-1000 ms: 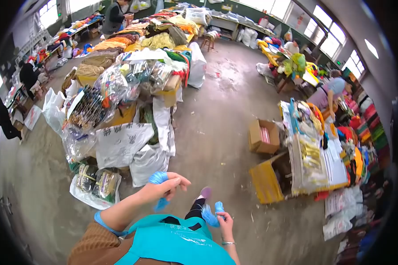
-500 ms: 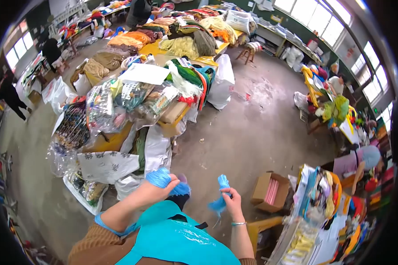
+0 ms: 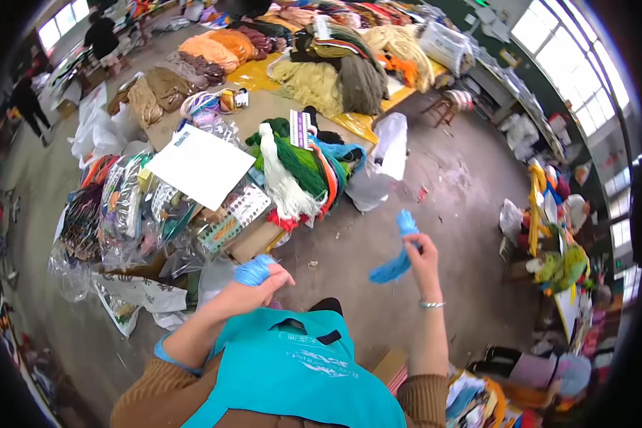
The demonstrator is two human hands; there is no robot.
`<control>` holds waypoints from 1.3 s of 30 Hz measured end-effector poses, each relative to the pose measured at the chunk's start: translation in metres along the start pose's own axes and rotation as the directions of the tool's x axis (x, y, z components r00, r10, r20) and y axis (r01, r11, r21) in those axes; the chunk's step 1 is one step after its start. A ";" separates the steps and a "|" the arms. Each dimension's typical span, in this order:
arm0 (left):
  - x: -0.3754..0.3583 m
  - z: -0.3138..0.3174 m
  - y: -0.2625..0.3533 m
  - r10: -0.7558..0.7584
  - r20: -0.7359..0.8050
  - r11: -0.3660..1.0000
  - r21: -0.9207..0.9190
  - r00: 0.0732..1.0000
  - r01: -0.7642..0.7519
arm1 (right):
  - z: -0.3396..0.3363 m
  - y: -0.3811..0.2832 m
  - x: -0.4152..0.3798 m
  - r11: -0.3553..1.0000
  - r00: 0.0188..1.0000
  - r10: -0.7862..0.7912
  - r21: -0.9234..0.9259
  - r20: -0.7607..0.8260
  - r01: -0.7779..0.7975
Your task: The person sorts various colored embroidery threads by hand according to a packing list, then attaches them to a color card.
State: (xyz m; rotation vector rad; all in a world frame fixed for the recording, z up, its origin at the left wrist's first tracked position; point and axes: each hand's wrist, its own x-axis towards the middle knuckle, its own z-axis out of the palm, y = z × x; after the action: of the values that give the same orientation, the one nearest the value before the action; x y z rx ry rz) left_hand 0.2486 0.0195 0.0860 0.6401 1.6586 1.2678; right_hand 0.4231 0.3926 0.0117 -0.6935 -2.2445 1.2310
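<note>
My left hand [image 3: 267,282] has its fingers pressed together, with a bundle of light blue yarn [image 3: 252,271] around and over it, in front of my turquoise apron [image 3: 292,371]. Further out and to the right, my right hand [image 3: 424,260] pinches a small blue skein [image 3: 392,269] near its middle. The skein's upper end sticks up above the fingers and its darker, loose end hangs off to the left over the grey floor. The two hands are well apart.
Ahead stands a table heaped with yarn: green and white hanks [image 3: 292,171], plastic-bagged yarn [image 3: 125,221], a white sheet [image 3: 201,167] and beige hanks [image 3: 307,85]. A wooden stool [image 3: 442,108] is beyond. To the lower right, a person [image 3: 542,367] bends near more yarn.
My view has moved nearer the yarn table. My right hand has risen and swung outward with its skein, away from my left hand, which still holds its blue yarn.
</note>
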 end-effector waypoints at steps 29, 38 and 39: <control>0.288 -0.005 0.074 0.012 -0.659 0.828 -0.415 0.752 -0.378 | 0.187 -0.060 0.335 0.985 0.101 -0.173 0.173 0.980 0.004; 0.316 -0.020 -0.017 -0.343 -0.827 0.639 -0.553 0.445 -0.535 | 0.071 -0.041 0.496 0.972 0.528 -0.144 0.221 0.837 -0.086; 0.330 -0.025 -0.024 -0.392 -0.822 0.669 -0.563 0.413 -0.485 | 0.059 -0.050 0.510 0.977 0.703 -0.096 0.204 0.705 -0.070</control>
State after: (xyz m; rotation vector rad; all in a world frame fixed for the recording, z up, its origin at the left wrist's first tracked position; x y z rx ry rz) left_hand 0.0838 0.2725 -0.0521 -0.7634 1.5960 2.4398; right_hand -0.0084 0.6566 0.1127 -0.0882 -2.6172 1.9569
